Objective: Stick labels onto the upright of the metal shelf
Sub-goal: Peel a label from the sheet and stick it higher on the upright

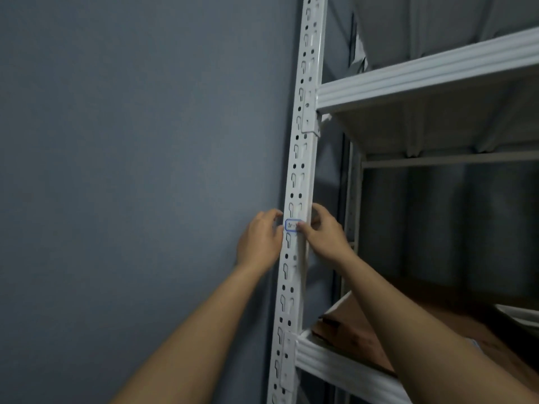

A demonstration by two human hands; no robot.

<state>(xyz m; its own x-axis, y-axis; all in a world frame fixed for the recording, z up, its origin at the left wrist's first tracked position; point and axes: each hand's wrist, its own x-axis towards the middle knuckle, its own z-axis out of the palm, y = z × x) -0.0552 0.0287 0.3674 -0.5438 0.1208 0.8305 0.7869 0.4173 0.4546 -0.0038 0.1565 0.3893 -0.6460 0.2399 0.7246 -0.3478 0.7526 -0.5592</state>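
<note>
Blue-bordered label (pixel 292 225) on white upright (pixel 302 176), just below frame centre. Pressed at its right edge by right hand (pixel 323 231), thumb curled onto it. Left hand (pixel 259 237) loosely curled beside the upright's left edge, holding nothing visible. Sticking step, probably; next, smooth flat, then release.

The upright (pixel 302 176) is white, patterned along its length with paired rows of dark round holes and keyhole slots. The label (pixel 292 225) at the grip is white with a blue rounded border and small dark marks. Right of the grip, the shelf beams (pixel 423 74) are white; below them lies brown cardboard (pixel 350 325). Left of the grip, the wall (pixel 131 170) is plain blue-grey.
</note>
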